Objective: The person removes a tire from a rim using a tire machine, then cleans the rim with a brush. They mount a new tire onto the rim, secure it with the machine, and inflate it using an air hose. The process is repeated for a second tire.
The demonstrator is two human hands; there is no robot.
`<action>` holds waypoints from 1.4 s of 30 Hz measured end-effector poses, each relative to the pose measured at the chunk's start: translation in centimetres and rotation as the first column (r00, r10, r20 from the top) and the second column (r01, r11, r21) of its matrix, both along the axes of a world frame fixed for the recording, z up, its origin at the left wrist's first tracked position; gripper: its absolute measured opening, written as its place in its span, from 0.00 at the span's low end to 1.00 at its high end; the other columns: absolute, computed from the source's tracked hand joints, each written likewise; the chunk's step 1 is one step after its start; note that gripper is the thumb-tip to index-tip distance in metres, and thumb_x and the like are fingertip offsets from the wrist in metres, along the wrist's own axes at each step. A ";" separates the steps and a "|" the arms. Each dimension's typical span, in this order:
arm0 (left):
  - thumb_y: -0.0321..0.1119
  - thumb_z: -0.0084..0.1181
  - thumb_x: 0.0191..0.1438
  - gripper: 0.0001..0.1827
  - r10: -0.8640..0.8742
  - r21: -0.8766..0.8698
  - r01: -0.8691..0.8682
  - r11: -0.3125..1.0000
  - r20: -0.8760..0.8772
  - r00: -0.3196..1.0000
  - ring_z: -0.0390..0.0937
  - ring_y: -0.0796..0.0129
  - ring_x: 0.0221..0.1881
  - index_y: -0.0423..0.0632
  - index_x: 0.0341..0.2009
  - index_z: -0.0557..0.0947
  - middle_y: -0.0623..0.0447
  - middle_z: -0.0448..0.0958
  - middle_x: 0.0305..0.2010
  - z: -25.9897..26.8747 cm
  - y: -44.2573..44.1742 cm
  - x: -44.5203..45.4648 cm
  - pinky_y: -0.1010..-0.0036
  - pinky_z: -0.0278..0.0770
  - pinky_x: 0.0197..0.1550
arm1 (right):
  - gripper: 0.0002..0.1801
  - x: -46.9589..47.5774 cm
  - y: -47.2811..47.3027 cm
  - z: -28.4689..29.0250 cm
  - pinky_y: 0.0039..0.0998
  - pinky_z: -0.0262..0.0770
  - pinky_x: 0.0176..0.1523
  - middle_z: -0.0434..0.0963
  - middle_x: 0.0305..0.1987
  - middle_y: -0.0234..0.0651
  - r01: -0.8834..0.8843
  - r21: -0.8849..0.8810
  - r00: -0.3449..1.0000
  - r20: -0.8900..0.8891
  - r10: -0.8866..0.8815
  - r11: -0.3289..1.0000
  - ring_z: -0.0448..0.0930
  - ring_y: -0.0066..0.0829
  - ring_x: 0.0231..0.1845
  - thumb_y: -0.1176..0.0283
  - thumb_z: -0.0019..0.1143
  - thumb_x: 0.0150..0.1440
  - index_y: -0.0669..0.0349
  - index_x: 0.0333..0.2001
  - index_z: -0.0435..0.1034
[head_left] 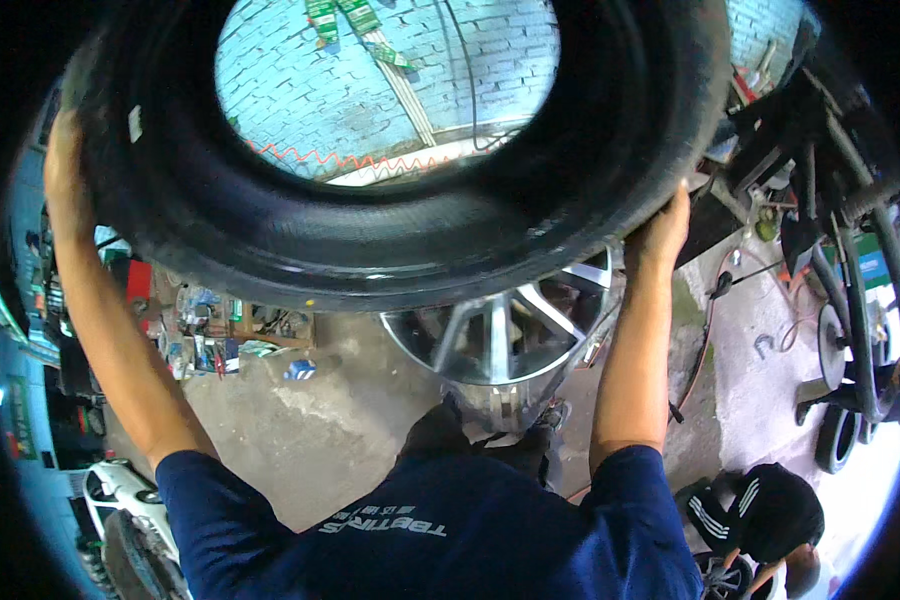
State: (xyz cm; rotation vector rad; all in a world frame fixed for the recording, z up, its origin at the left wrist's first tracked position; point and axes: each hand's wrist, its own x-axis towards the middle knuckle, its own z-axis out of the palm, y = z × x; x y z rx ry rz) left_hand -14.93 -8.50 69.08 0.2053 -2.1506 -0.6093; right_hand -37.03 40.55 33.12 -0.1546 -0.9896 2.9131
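A black rubber tyre (420,247) is held up in front of me, tilted so that I look through its open centre. My left hand (67,161) grips the tyre's outer edge at the left, its fingers partly hidden behind the rubber. At the opposite edge, lower right, my right hand (660,229) holds the tread, with the thumb visible and the other fingers hidden. Below the tyre's lower edge is a silver and black alloy wheel (499,341), partly covered by the tyre. No tyre shows on the visible part of this wheel.
Tools and boxes crowd a low bench (270,330) on the left; a small blue box (300,369) lies on the concrete floor. Machinery with metal arms (855,300) stands at right, near a hose (709,352). A crouching person (772,510) handles another wheel (722,577). A white car (131,491) is lower left.
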 end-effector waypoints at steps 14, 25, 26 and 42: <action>0.67 0.32 0.70 0.41 -0.075 0.738 0.601 0.305 -0.611 0.788 0.59 0.51 0.75 0.51 0.75 0.62 0.50 0.61 0.78 -27.0 -13.0 3.5 0.57 0.54 0.78 | 0.25 16.0 -7.2 -0.1 0.37 0.66 0.70 0.74 0.66 0.43 0.498 0.357 0.863 -0.292 -0.412 0.790 0.74 0.43 0.64 0.66 0.52 0.69 0.70 0.65 0.67; 0.61 0.41 0.72 0.37 -0.205 0.870 0.416 0.264 -0.371 0.906 0.65 0.52 0.73 0.45 0.72 0.67 0.47 0.68 0.73 -24.3 -7.1 9.2 0.56 0.60 0.75 | 0.17 26.8 0.9 11.5 0.33 0.85 0.49 0.85 0.47 0.40 0.411 0.421 0.911 -0.168 -0.376 0.809 0.86 0.34 0.43 0.68 0.40 0.73 0.67 0.51 0.75; 0.58 0.41 0.73 0.36 -0.290 0.859 0.433 0.273 -0.355 0.889 0.71 0.54 0.67 0.40 0.68 0.70 0.44 0.72 0.68 -23.4 -5.8 9.3 0.59 0.68 0.69 | 0.19 27.3 2.2 12.5 0.32 0.85 0.48 0.84 0.47 0.40 0.391 0.486 0.915 -0.109 -0.389 0.781 0.86 0.33 0.43 0.66 0.39 0.73 0.67 0.52 0.75; 0.61 0.65 0.57 0.48 -0.354 0.725 -0.064 0.685 0.409 0.841 0.76 0.52 0.59 0.29 0.64 0.70 0.35 0.75 0.61 -30.5 2.3 -2.8 0.61 0.71 0.63 | 0.40 25.4 6.8 -2.7 0.32 0.67 0.66 0.80 0.57 0.47 0.013 0.805 0.850 0.304 -0.430 0.594 0.77 0.35 0.59 0.43 0.49 0.68 0.74 0.62 0.70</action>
